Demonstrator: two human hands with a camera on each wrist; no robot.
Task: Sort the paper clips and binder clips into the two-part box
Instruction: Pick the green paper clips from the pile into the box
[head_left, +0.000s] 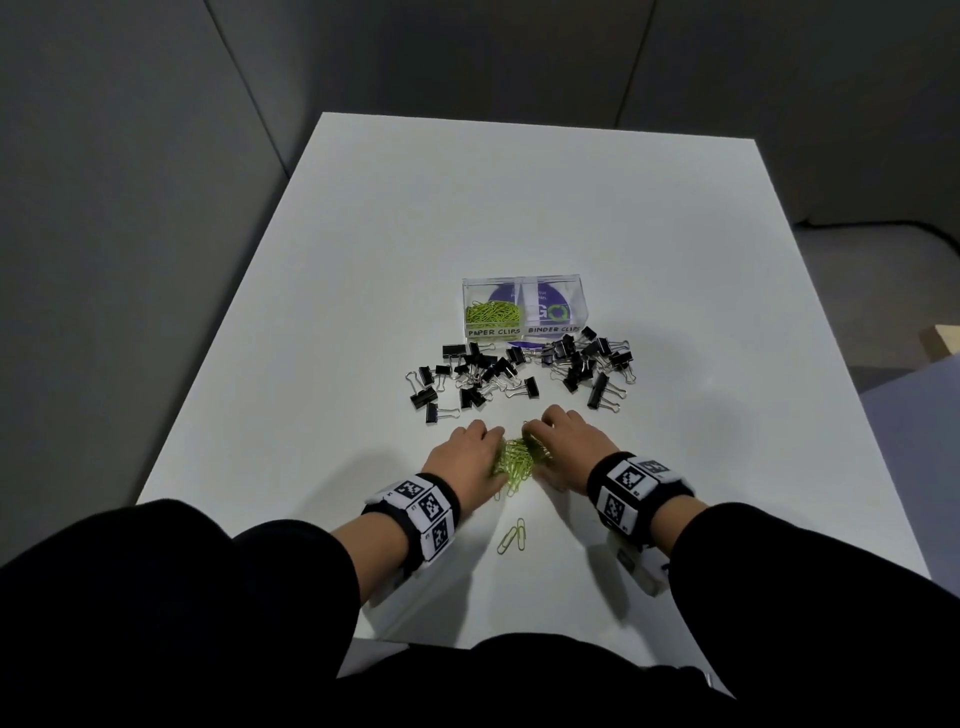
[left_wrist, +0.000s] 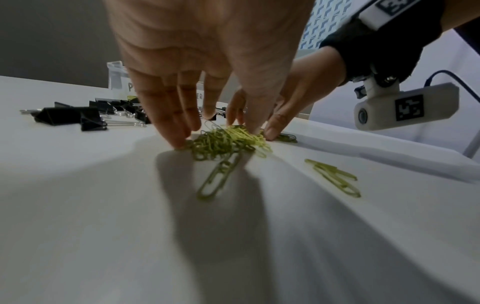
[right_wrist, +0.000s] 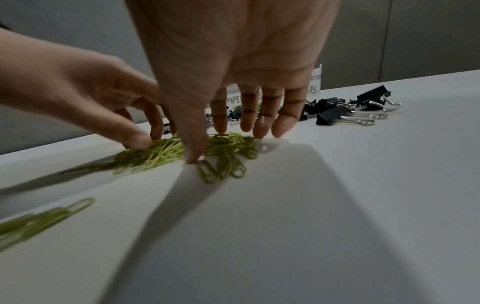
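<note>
**Green paper clips gathered between two hands**

Green paper clips (head_left: 513, 460) lie in a small heap on the white tabletop (head_left: 675, 260), near its front edge. The left hand (head_left: 465, 457) and right hand (head_left: 563, 441) close in on the heap from either side, fingers pointing down and spread slightly apart, tips touching the clips and the tabletop around them. Neither hand has lifted anything; the fingers are nearly straight in both wrist views, pressing at the heap's edges rather than clamped on it.

Two loose clips (head_left: 513, 540) sit apart from the heap, closer to the person.

Beyond the hands, black binder clips (head_left: 519, 371) are scattered in a wide band across the tabletop. Just behind them stands the clear two-part box (head_left: 524, 309), its front labelled "PAPER CLIPS" on the left and "BINDER CLIPS" on the right. The left compartment already holds some green clips; in the right one no clips can be made out.

Both wrists wear black bands (head_left: 631, 488) with patterned marker squares.
</note>
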